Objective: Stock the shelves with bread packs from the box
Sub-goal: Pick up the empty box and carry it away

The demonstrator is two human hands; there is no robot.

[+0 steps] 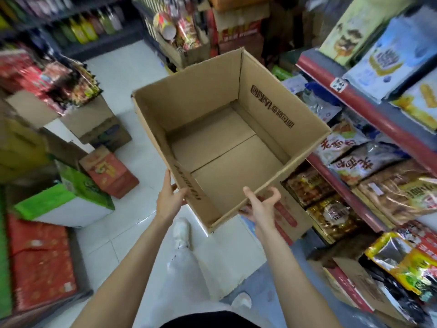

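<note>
Gripping box [227,147] near rim: left hand [169,200] fingers, right hand [257,204] fingers curled.

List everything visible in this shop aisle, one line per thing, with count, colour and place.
cardboard box: one, brown, open and empty, held up at centre
bread packs: many, brown, orange and clear, on the shelves at right
shelves: several tiers, red-edged, right side
snack bags: several, white, blue and yellow, top right shelf
drink bottles: a blurred row, yellow, green and pink, on the far left rack
green and white carton: one, on the floor at left
red cartons: count unclear, floor at lower left
floor: white tiles
shoes: two, white, below the box
left hand: one, gripping the box's near left corner
right hand: one, gripping the box's near rim
</note>
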